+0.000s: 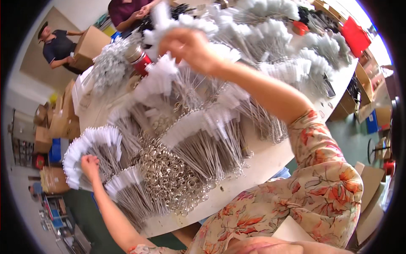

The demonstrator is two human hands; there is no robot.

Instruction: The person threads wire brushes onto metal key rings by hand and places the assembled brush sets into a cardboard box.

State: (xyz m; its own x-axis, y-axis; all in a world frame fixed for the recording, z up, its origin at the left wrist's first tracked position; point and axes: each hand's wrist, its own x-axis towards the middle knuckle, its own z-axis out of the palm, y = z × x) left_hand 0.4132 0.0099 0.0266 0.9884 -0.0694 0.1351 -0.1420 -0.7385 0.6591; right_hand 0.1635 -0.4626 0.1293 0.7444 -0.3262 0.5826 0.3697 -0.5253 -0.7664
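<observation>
Head view looks down on a pale desk (270,163) that fills most of the frame and is heaped with wire-handled brushes — white bristle tips at one end, twisted metal stems at the other. The brushes lie in fanned bundles across nearly the whole top, the far ones (292,67) crowding toward the back edge. Near the middle sits a shiny pile of metal rings (169,173), touching the stems of the bundles around it.

At the near left corner lies a curved fan of brushes (91,142), bristles outward. The left hand (90,164) rests on the stems of this fan, fingers curled down onto them (whether it grips any I cannot tell). The right arm, in a floral sleeve (325,186), stretches across the desk, and the right hand (186,45) is raised above the heap, closed on a small bunch of brushes (163,72) whose white tips stick out above and below the fist.

Just left of that bunch stands a red can (141,61) with a metal top, half hidden among bristles. Beyond the desk — at the upper left — a person in a dark shirt (57,46) stands by a cardboard box (91,44), and another person's hands (141,10) work at the far edge. A red tray (355,36) sits at the far right.
</observation>
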